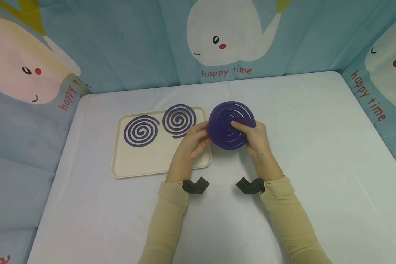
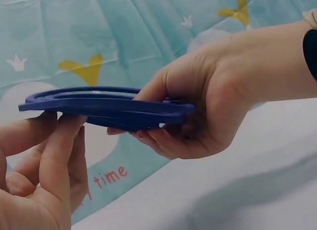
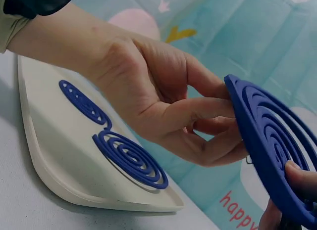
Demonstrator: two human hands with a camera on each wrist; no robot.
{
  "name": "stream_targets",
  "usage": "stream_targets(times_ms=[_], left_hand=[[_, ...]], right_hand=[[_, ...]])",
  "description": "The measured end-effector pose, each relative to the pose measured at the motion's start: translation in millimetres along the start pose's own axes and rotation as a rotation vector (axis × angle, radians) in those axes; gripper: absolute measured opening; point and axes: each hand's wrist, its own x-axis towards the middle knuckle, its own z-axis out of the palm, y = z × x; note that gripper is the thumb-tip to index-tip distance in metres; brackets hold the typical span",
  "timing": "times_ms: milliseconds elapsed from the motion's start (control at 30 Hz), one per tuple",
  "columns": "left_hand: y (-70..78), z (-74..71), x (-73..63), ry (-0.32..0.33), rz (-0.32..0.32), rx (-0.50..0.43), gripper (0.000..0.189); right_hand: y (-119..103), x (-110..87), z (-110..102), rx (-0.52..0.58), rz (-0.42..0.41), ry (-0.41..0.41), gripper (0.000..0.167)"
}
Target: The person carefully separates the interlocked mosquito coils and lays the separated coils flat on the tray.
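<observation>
Dark blue mosquito coils, packed closely together in a round disc, are held up above the white table between both hands. My right hand grips the disc on its right side, thumb flat across the face and fingers underneath. At the opposite edge, my left hand pinches the rim with its fingertips. Seen from the left wrist, the disc lies nearly level, and thin gaps show between its layers. Two separate spiral coils, a left coil and a right coil, lie on a cream tray.
The tray stands left of the held disc, and my left forearm crosses over its right part. The right coil reaches over the tray's back rim. Behind the table hangs a blue curtain printed with whales.
</observation>
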Motion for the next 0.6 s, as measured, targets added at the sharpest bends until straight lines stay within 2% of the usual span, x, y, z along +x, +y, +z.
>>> stream_targets(times_ms=[100, 267, 433, 600], left_hand=[[-0.7, -0.1, 0.1, 0.002, 0.006, 0.027, 0.025], [-1.1, -1.2, 0.4, -0.010, -0.008, 0.053, 0.028], [-1.9, -3.4, -0.2, -0.048, -0.037, 0.075, 0.037], [-3.0, -5.6, -0.4, -0.081, -0.042, 0.043, 0.041]], right_hand=[[-0.8, -0.7, -0.2, 0.003, 0.011, -0.017, 0.047], [-1.9, -0.9, -0.9, 0.073, 0.041, -0.056, 0.026], [-1.6, -1.2, -0.2, 0.114, 0.078, -0.119, 0.024], [-2.0, -2.6, 1.2, 0.132, 0.094, -0.140, 0.026]])
